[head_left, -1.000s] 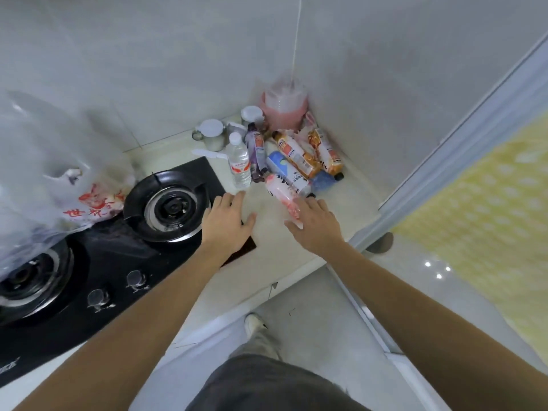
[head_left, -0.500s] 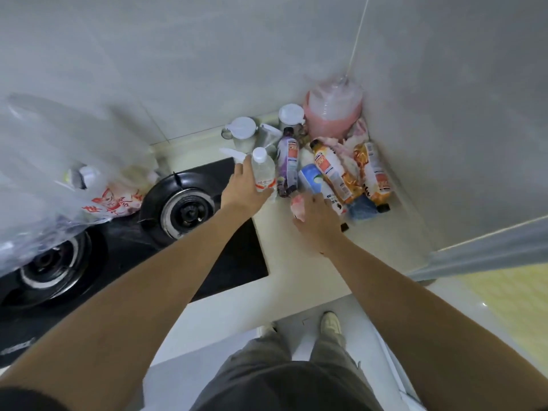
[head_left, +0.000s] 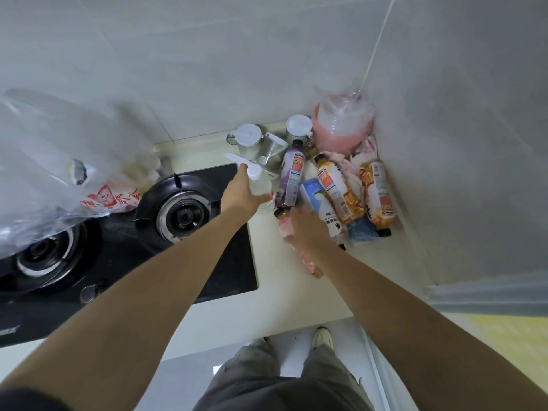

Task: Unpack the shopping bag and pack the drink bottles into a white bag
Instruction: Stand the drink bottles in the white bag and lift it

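A black glass gas hob [head_left: 225, 262] with two round burners [head_left: 182, 216] sits on the pale countertop [head_left: 284, 295]. Two white-lidded clear jars [head_left: 247, 137] stand at the grey tiled wall [head_left: 192, 54], a blue folded cloth [head_left: 361, 231] lies near the corner.

The plastic bag [head_left: 44, 161] at the left is blurry, and the left edge cuts it off. The left hand [head_left: 241, 194] covers most of the clear bottle [head_left: 259, 185]. The right hand [head_left: 308, 229] hides the middle of the pink bottle [head_left: 283, 225]. The words on the bottle labels are too small to read. The stove [head_left: 118, 262] runs off the left edge.
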The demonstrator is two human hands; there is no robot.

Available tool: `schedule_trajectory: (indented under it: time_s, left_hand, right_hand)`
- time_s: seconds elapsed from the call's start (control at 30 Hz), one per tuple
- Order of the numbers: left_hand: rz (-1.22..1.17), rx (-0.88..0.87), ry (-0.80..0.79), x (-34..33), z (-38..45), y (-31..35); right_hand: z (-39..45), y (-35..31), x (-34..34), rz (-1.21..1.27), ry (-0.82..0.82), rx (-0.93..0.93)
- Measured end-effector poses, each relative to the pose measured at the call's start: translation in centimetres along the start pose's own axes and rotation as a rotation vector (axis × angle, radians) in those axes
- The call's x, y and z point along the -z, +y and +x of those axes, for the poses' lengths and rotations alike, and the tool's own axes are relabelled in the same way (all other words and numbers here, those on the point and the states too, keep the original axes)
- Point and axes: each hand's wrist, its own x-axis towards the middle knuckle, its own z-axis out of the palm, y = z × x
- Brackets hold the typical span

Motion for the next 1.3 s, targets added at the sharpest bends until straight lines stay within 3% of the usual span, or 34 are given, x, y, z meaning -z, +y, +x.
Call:
schedule_trajectory:
  time_s: [0.23, 0.47, 0.7, 1.0, 1.3]
  left_hand:
    - [0.046, 0.01, 0.05, 0.1, -3.1, 0.0]
    - [0.007, 0.099, 0.122, 1.3, -7.9, -1.0]
    - [-0.12, 0.158, 0.259, 4.9, -14.4, -1.9]
    - [-0.227, 0.24, 0.48, 13.0, -27.3, -8.8]
    - [-0.242, 0.454, 0.732, 22.5, -43.8, -23.9]
  right_hand:
    - [-1.2, 1.1, -2.7, 0.197, -0.019, -0.034]
    - [-3.3, 2.4, 0.8, 0.305, 0.04, -0.002]
    - [-6.1, -0.1, 6.3, 0.393, 0.138, 0.24]
    - [-10.5, -14.4, 7.3, 0.428, 0.086, 0.609]
    - [-19.9, -34.6, -0.2, 0.378, -0.032, 0.883]
